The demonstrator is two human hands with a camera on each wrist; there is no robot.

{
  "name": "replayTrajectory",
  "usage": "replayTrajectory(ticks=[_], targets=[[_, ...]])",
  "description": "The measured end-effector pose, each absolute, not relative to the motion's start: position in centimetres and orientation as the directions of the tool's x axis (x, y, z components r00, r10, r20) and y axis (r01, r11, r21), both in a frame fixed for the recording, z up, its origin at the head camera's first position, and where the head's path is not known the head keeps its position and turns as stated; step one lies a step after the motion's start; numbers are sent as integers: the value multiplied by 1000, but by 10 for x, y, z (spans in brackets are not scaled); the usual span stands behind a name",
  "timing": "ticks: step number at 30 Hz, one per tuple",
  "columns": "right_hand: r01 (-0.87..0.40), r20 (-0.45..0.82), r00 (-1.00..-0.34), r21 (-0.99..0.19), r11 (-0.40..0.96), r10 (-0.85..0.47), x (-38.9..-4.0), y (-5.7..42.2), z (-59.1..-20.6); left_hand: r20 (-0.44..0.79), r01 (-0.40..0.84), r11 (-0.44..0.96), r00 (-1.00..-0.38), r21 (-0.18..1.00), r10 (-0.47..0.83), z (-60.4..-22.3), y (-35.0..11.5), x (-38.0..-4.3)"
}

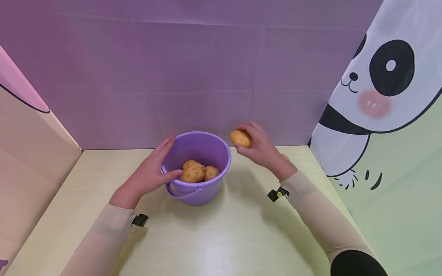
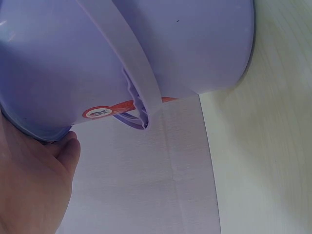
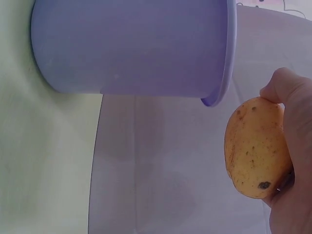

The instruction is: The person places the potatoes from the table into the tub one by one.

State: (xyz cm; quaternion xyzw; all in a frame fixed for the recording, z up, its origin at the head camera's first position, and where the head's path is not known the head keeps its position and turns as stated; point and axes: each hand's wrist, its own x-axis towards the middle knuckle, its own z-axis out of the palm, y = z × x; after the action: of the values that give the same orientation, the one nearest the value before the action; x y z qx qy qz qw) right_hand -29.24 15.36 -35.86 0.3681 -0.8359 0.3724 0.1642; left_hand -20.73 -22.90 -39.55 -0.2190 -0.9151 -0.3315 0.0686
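A purple bucket stands upright on the table with several potatoes in its bottom. At its left side my left hand grips the rim, the thumb lying over the edge; the left wrist view shows this hand against the rim too. My right hand holds a potato in the air, right of the bucket and near rim height. Seen from the right wrist, that potato is yellow-brown with a dark spot, apart from the bucket wall.
Behind the right wrist, part of another potato shows on the table. The pale wooden table ends at a purple cloth wall. Printed panels flank it, the right one with a panda. The bucket's handle hangs down in front.
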Motion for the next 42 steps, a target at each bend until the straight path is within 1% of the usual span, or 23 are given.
replayTrajectory(ticks=[14,25,36,42], targets=[[-779,558,-627,-467,419,-543,-295,130,-347,272,443,679,-896,585,350,-395,-227,-206],[-788,517,-612,-465,405,-598,-297,111,-340,279,448,682,-894,579,351,-396,-228,-206],[-785,476,-606,-489,381,-637,-298,95,-337,274,445,684,-895,578,351,-397,-228,-208],[-792,483,-593,-492,360,-644,-301,88,-337,271,443,682,-896,581,352,-397,-228,-208]])
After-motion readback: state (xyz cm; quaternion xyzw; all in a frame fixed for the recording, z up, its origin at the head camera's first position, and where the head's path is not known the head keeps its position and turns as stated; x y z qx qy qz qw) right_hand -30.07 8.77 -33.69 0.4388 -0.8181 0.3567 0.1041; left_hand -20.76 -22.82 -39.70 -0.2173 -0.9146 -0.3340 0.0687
